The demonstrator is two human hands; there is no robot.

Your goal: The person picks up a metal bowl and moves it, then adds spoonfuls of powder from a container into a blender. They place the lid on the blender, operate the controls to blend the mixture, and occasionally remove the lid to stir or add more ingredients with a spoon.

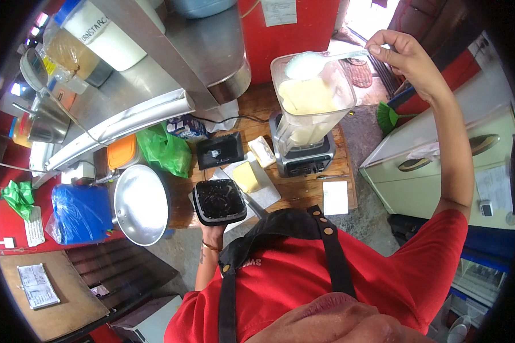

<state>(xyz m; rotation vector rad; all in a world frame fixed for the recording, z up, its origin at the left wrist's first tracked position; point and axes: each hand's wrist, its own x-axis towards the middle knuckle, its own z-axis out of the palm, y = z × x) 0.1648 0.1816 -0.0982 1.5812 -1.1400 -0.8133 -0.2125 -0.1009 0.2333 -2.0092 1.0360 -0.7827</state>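
My right hand [401,58] is raised above the blender and pinches the handle of a large spoon [347,55]. The spoon's bowl looks whitish and sits at the jar's mouth. Below it, the clear square blender jar [315,124] stands upright on its dark base [304,156], with a pale yellow mixture [307,95] inside. My left hand [213,231] supports a black square piece [219,202] from below, its hollow side up and smeared with whitish residue. Whether this is the blender lid or a tub, I cannot tell.
On the wooden table [257,100] are a yellow butter block [246,176] on paper, a knife [255,206], a wrapped block [262,151], a black tray [219,150] and a green plastic bag [165,152]. A metal pan [141,206] is left, a refrigerator [437,158] right; a steel shelf [146,81] overhangs.
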